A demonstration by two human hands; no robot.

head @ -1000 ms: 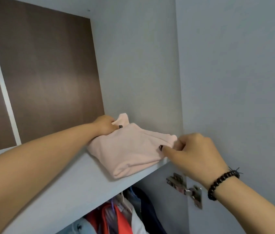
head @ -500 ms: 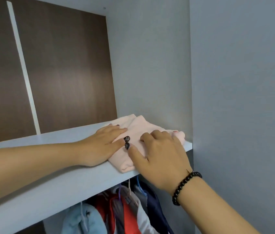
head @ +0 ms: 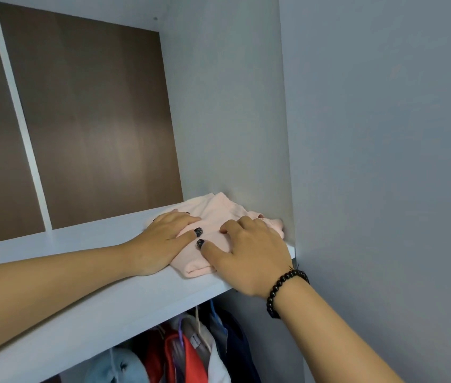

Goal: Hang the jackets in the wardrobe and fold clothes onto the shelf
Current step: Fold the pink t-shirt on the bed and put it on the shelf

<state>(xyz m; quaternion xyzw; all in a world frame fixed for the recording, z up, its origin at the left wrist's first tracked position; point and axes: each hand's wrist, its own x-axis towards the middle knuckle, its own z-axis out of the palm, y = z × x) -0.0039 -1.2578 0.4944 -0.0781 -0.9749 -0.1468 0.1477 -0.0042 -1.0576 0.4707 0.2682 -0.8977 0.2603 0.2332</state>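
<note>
A folded pale pink garment (head: pixel 213 214) lies on the white wardrobe shelf (head: pixel 102 299), pushed into the right corner against the side wall. My left hand (head: pixel 163 239) rests flat on its left part, fingers spread. My right hand (head: pixel 249 252), with a black bead bracelet at the wrist, presses flat on its front right part. Neither hand grips the cloth. Below the shelf hang several jackets (head: pixel 188 355): light blue, red, white and dark navy.
The shelf compartment has a brown back panel (head: pixel 94 120) with a white vertical strip (head: pixel 19 123) and a grey side wall (head: pixel 227 106). A grey panel (head: pixel 384 161) stands close on the right.
Both hands went from pinching the garment's edges to lying flat on top of it. The garment has slid further back into the right corner of the shelf.
</note>
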